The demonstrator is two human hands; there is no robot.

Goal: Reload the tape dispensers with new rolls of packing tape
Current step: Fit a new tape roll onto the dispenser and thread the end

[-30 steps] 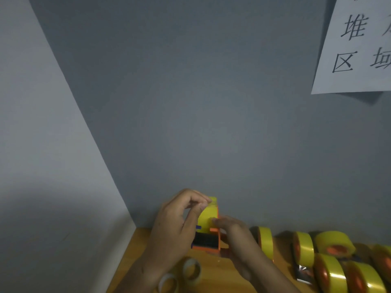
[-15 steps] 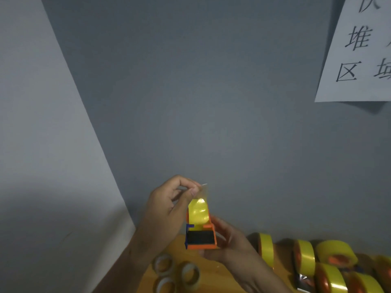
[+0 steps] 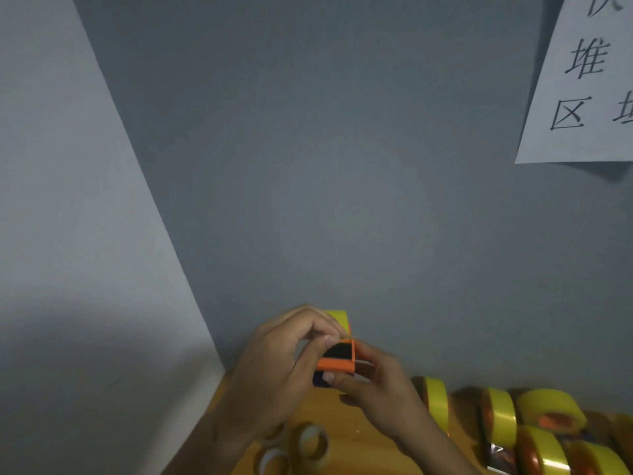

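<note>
- At 6 o'clock, above the wooden table (image 3: 359, 437): orange tape dispenser (image 3: 337, 359) with yellow roll (image 3: 337, 317) seated.
- Left hand (image 3: 277, 365) pinching what looks like the tape end; right hand (image 3: 380, 382) gripping the dispenser.
- Threading probably unfinished.
- Toward 4 o'clock: more yellow rolls (image 3: 500, 413), some seemingly already loaded.

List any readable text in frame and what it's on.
"堆": white paper sheet on the grey wall, upper right.
"区": same sheet, lower line.
Another character above "堆" and two at the sheet's right edge are cut off by the frame, unreadable.
No text visible on the orange tape dispenser or the yellow tape rolls.
</note>
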